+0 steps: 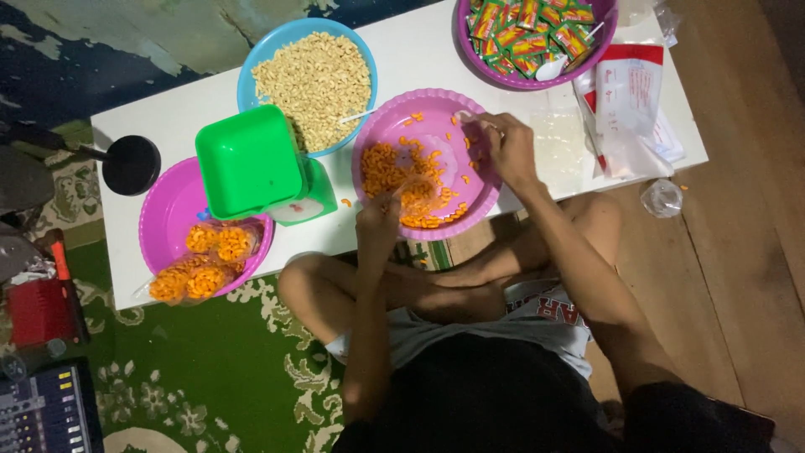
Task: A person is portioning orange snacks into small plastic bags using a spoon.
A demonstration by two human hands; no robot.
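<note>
Left hand point(379, 225): fingers pinched on a small clear bag point(417, 195) of orange snacks, held over the near side of the pink bowl point(381, 126). Right hand point(503, 144): fingers curled narrow at the bowl's far-right rim, what they grip cannot be told. Left of the fingers: green scale point(251, 164), blue bowl of pale snacks point(314, 80), pink bowl with filled bags point(163, 220).

Your one head camera looks steeply down from above, fairly near, over your lap onto the white surface point(402, 63).
</note>
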